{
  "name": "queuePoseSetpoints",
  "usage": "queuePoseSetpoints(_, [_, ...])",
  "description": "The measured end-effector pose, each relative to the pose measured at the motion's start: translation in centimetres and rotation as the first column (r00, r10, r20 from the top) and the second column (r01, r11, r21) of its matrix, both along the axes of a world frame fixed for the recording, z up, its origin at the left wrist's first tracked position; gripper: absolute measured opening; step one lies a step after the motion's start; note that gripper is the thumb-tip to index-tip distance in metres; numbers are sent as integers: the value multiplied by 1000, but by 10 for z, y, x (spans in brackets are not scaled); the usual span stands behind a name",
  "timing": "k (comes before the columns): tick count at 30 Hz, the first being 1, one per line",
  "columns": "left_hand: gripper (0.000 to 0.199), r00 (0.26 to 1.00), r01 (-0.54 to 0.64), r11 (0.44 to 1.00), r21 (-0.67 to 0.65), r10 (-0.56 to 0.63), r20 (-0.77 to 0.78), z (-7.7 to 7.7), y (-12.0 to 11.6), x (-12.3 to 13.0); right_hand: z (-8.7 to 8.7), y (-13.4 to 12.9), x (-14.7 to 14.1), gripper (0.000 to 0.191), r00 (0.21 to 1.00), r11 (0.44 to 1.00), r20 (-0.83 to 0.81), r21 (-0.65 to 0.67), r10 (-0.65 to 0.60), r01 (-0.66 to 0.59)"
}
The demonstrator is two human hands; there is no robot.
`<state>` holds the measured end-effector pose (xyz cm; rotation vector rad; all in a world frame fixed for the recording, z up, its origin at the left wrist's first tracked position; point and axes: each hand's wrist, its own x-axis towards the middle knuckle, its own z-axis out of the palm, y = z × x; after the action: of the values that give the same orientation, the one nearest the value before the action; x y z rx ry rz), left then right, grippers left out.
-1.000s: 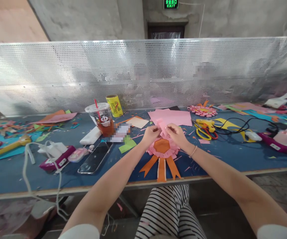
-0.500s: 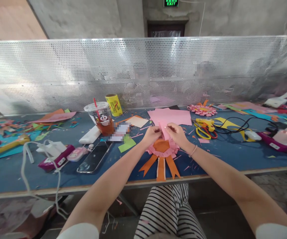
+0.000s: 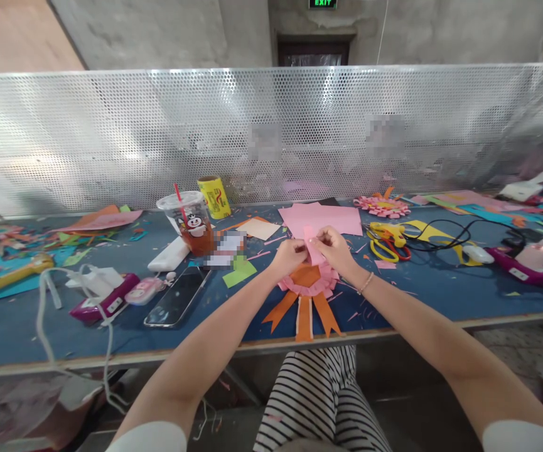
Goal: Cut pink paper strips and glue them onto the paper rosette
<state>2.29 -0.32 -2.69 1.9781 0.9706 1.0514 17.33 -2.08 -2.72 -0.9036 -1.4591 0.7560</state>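
Observation:
Between my two hands is a folded strip of pink paper [image 3: 315, 251]. My left hand [image 3: 290, 256] pinches its left edge, fingers closed. On the other edge, my right hand [image 3: 331, 248] grips the strip between thumb and fingers. Just below the hands lies a paper rosette [image 3: 305, 276] with an orange centre, a pleated pink border and orange ribbon tails [image 3: 304, 319] reaching towards the table edge. The hands hide its upper part. Behind them rests a larger pink sheet [image 3: 337, 218].
To the right are yellow-handled scissors [image 3: 384, 242], black cables and a purple power strip [image 3: 525, 267]. A phone [image 3: 177, 298], a drink cup [image 3: 193, 226] and a yellow tape roll [image 3: 215, 197] stand or lie left. A second pink rosette [image 3: 381, 205] lies near the perforated metal screen [image 3: 158, 138].
Both hands keep hold of the pink strip, which now looks narrower and tilts slightly differently. The rosette stays where it was. The view has shifted a little.

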Motion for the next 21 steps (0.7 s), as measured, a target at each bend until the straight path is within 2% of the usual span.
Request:
queuePoseSetpoints(4, [12, 999, -1, 1000, 24, 2, -37, 0, 0, 0, -4, 5, 1, 31, 999, 1000, -33, 9, 12, -11])
queuePoseSetpoints(9, [14, 999, 22, 999, 48, -20, -39, 2, -3, 0, -7, 11, 3, 28, 998, 998, 54, 43, 33, -35])
queuePoseSetpoints(15, [14, 999, 23, 1000, 16, -23, -31, 3, -5, 1, -4, 10, 5, 20, 992, 992, 20, 12, 126, -126])
queuePoseSetpoints(21, [14, 998, 47, 999, 18, -47, -35, 6, -6, 2, 0, 6, 6, 24, 992, 992, 35, 3, 124, -124])
